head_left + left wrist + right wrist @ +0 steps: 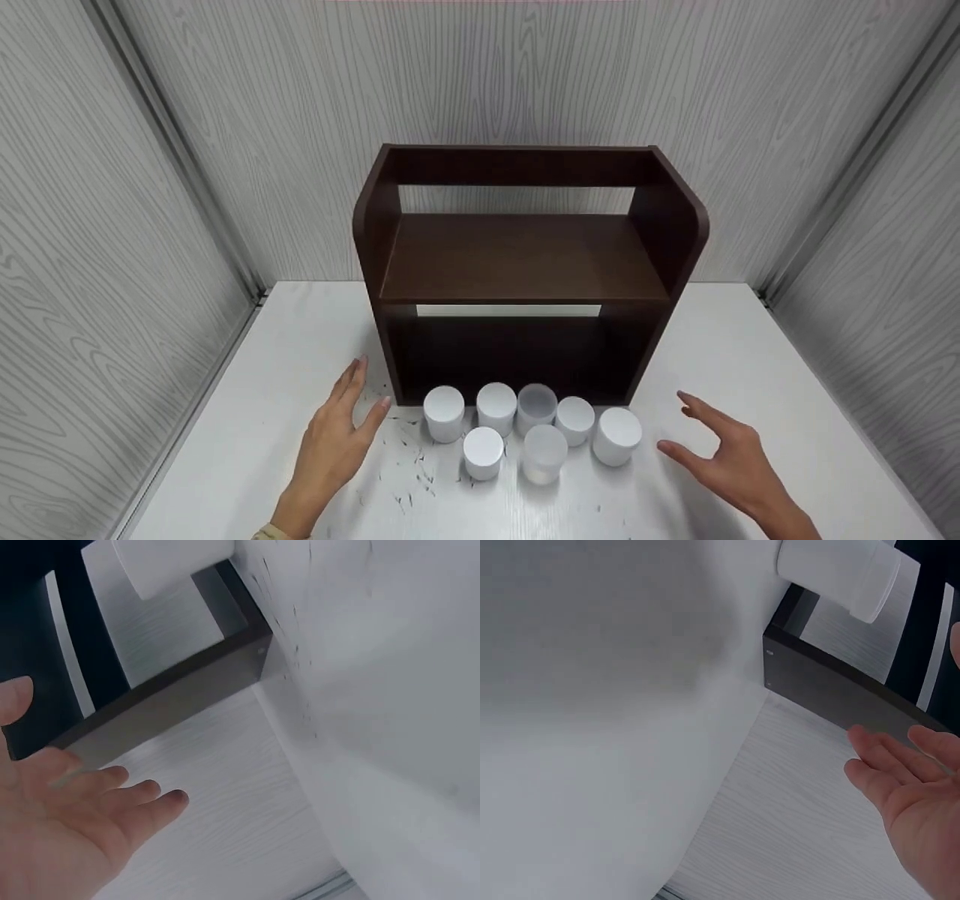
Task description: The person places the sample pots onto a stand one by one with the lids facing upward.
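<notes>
My left hand (334, 442) and right hand (731, 457) hover with fingers spread, grasping nothing, on either side of seven white jars (529, 431) clustered on the table (750, 352), touching the dark shelf's (517, 259) front.

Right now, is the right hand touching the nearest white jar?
Apart. The head view shows bare table between the right hand and the white jar.
</notes>
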### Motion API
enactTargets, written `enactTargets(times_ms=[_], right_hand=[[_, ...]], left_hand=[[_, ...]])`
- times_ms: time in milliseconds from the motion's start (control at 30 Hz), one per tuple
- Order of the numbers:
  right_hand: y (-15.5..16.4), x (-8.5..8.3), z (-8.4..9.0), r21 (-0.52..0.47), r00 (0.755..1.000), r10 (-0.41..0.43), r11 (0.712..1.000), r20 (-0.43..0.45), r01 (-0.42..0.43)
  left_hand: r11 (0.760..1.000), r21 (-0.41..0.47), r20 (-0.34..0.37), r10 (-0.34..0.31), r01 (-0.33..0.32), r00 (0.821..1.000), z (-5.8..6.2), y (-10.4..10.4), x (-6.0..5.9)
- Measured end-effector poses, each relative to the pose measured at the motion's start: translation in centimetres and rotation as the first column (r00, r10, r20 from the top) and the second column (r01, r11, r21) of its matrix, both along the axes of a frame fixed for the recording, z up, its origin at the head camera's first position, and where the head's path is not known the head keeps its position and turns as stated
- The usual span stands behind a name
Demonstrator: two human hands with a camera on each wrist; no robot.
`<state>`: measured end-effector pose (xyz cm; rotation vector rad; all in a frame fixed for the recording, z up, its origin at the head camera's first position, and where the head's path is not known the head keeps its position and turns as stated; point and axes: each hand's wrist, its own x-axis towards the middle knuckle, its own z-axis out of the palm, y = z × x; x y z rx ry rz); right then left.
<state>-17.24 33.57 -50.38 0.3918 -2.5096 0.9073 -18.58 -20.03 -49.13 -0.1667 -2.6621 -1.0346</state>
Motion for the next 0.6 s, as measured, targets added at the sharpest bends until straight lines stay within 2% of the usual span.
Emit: enactTargets(times_ms=[133,300,433,600], right_hand=[[-1.0,0.1,-0.4,-0.083,0.997,0.017,0.997,0.072,-0.011],[-1.6,-0.1,-0.7,-0.199,0.982,0.044,0.980,0.182,-0.007],[-1.7,-0.6,-1.1,-0.288,0.957,0.085,0.958,0.276,-0.002],[-1.7,-1.5,-1.7,-0.418,0.915,0.191,0.908,0.356,-0.027]], left_hand=[[0.997,0.080,-0.014,-0.007,0.008,1.000,-0.1,0.1,-0.8],[0.987,0.159,-0.041,-0.021,0.027,0.999,-0.1,0.0,-2.2],[0.969,0.241,-0.064,-0.036,0.050,0.997,0.0,0.2,-3.5],[0.941,0.326,-0.084,-0.064,0.088,0.994,0.2,0.8,-5.0]])
